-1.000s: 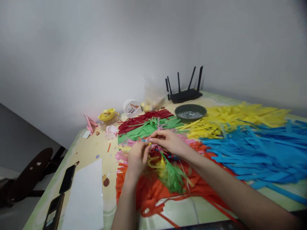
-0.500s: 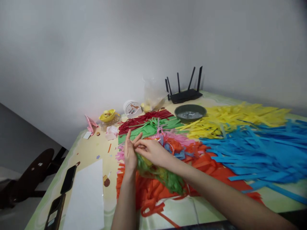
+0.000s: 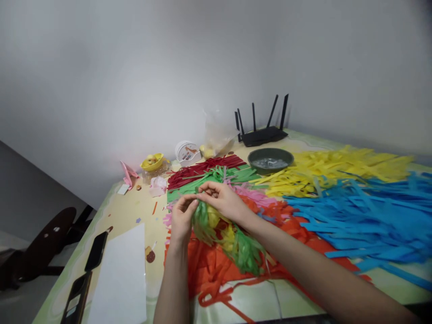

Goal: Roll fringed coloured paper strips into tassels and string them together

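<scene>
My left hand (image 3: 181,220) is closed in a pinch, thumb and fingertips at the upper end of a bundle of green and yellow strips (image 3: 241,247). Bent fingers of my right hand (image 3: 225,201) meet it there, pinching the same end; whatever thin part sits between the fingertips is too small to make out. The bundle hangs below both hands, over a layer of orange-red strips (image 3: 204,265). Beyond the hands lie light green strips (image 3: 185,191) and dark red strips (image 3: 205,173). Some pink strips (image 3: 254,196) show past my right wrist.
Yellow strips (image 3: 340,168) and blue strips (image 3: 374,220) are heaped on the right. Farther back stand a dark bowl (image 3: 258,170) and a black router (image 3: 265,136). A white sheet (image 3: 118,276), two phones (image 3: 96,253) and a small yellow basket (image 3: 152,164) are on the left.
My left fingers, stretched upward before, have curled into a pinch. The right hand has risen slightly, and the green and yellow bundle has come up with the hands and shows more fully.
</scene>
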### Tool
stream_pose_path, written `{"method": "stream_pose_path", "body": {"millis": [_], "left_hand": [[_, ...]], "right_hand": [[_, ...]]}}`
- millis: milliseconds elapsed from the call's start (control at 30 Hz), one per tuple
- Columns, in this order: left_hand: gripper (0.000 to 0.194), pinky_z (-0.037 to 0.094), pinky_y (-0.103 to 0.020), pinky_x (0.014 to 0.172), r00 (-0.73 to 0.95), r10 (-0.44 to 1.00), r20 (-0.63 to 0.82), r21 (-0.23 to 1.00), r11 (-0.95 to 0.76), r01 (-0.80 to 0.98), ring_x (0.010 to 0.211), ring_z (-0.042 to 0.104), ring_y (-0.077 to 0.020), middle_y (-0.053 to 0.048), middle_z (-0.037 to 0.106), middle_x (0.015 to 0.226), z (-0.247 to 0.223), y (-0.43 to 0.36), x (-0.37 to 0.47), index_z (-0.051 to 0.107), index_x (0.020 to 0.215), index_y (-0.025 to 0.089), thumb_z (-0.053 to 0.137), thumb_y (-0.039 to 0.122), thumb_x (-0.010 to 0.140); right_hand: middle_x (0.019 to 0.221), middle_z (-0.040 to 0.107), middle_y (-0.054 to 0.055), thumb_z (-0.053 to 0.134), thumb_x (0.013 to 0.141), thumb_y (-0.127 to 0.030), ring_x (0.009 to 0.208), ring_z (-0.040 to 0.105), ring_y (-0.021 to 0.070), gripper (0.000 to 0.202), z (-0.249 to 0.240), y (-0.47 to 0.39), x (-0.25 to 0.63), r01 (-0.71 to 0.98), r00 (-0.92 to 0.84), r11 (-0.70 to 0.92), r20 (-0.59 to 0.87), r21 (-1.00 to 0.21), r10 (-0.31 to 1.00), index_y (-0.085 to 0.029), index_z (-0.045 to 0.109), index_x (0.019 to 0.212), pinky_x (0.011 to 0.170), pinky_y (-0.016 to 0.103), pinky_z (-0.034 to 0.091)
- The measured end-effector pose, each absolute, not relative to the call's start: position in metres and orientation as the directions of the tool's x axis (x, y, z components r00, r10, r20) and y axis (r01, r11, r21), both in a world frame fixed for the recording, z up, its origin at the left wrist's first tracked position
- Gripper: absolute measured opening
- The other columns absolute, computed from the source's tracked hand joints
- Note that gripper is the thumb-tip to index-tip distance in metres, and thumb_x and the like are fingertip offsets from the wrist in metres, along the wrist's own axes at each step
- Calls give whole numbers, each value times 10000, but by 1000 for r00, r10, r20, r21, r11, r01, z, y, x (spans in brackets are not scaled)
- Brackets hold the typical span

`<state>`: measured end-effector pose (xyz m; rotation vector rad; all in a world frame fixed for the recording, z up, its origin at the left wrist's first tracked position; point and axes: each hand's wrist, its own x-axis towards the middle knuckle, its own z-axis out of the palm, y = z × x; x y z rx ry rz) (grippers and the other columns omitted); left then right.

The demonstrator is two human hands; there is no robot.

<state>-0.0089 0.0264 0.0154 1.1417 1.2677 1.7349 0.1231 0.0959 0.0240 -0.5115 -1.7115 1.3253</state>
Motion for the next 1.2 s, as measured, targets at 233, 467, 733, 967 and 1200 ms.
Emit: {"method": "stream_pose_path", "body": {"millis": [233, 467, 733, 967, 1200], "left_hand": [[247, 471, -245, 746, -435, 868, 238, 960, -278, -30, 764, 626, -136, -28, 694, 831, 13, 28, -9, 699, 851, 159, 766, 306, 665], [211, 477, -269, 791, -443, 826, 348, 937, -304, 170, 811, 630, -157, -36, 685, 834, 17, 24, -2, 690, 856, 162, 736, 298, 702], [167, 481, -297, 827, -380, 817, 434, 889, -321, 326, 872, 634, -186, -61, 687, 873, 12, 25, -3, 698, 867, 161, 701, 275, 745], [177, 482, -286, 817, -415, 811, 413, 905, -313, 288, 860, 637, -175, -52, 687, 876, 11, 26, -4, 681, 885, 162, 691, 279, 753], [166, 474, -289, 834, -373, 801, 468, 860, -315, 401, 888, 630, -183, -64, 679, 891, 8, 26, -6, 689, 904, 161, 665, 277, 787]], "right_hand": [[639, 423, -60, 391, 927, -259, 572, 447, 130, 263, 29, 77, 139, -67, -500, 505, 467, -860, 729, -192, 431, 1178, 555, 241, 334], [618, 453, -66, 414, 894, -204, 545, 456, 136, 218, 35, 73, 146, 30, -468, 574, 496, -818, 731, -203, 418, 1112, 554, 250, 326], [597, 451, -71, 421, 889, -200, 529, 455, 136, 189, 36, 76, 147, 48, -479, 574, 486, -817, 731, -208, 434, 1077, 548, 252, 314], [597, 448, -73, 427, 890, -207, 520, 445, 133, 185, 34, 76, 149, 36, -476, 555, 474, -831, 741, -209, 433, 1076, 531, 250, 305], [587, 422, -82, 427, 895, -213, 498, 416, 124, 184, 31, 78, 151, 27, -489, 537, 457, -843, 743, -208, 428, 1079, 510, 241, 287]]}}
